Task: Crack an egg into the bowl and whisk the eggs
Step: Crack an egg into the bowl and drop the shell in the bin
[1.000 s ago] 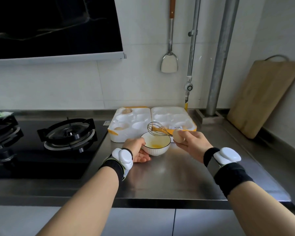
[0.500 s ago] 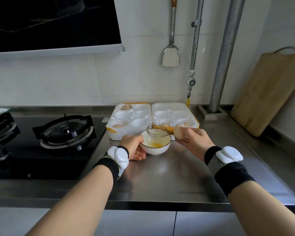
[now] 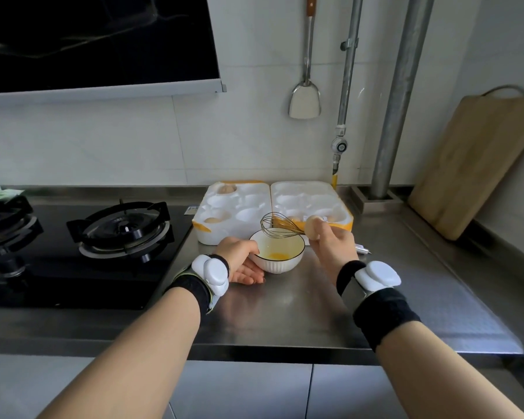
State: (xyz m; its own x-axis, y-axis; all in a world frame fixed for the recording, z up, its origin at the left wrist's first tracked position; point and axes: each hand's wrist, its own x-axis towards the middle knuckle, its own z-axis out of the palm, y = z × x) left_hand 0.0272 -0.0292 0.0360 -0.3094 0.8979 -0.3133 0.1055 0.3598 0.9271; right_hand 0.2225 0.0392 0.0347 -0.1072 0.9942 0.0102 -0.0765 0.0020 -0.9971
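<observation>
We had egg in the bowl (image 3: 275, 267) already; cracking this one and whisking were left.
Our left hand (image 3: 239, 259) cupped the bowl at its 9 o'clock, thumb on the rim. Our right hand (image 3: 335, 247) gripped a whole egg (image 3: 312, 230) at its 2 o'clock, and the whisk (image 3: 277, 227) lay at 12.

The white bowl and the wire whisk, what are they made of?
The white ribbed bowl looks like glazed ceramic: it is smooth and glossy, with a thin dark line round its rim. The wire whisk looks like metal, perhaps steel: its thin loops are shiny with a golden tint.
</observation>
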